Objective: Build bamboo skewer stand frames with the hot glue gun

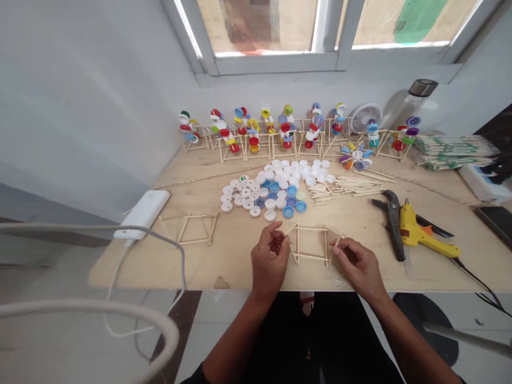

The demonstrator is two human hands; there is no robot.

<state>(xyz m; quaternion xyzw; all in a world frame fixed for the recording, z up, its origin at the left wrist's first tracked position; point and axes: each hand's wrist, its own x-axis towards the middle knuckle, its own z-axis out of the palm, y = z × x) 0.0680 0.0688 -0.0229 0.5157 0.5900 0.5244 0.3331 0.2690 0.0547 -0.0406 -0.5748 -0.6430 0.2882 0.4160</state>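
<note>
Both hands are gripping the stick frame [312, 228] near the counter's front: the left hand [270, 258] is pinching its 9 o'clock side, the right hand [357, 265] its 3 o'clock side. From the frame, pliers [392, 220] and a yellow glue gun [408, 226] (its cord [472, 274] trailing away) are lying at 3, a second frame [194, 244] at 9, bottle caps [274, 186] at 11, short sticks [357, 186] at 1. Capped wheels [285, 128] are lining up at 12. The counter [160, 269] is ending just below, at 6; room is opening at 9, before the second frame.
</note>
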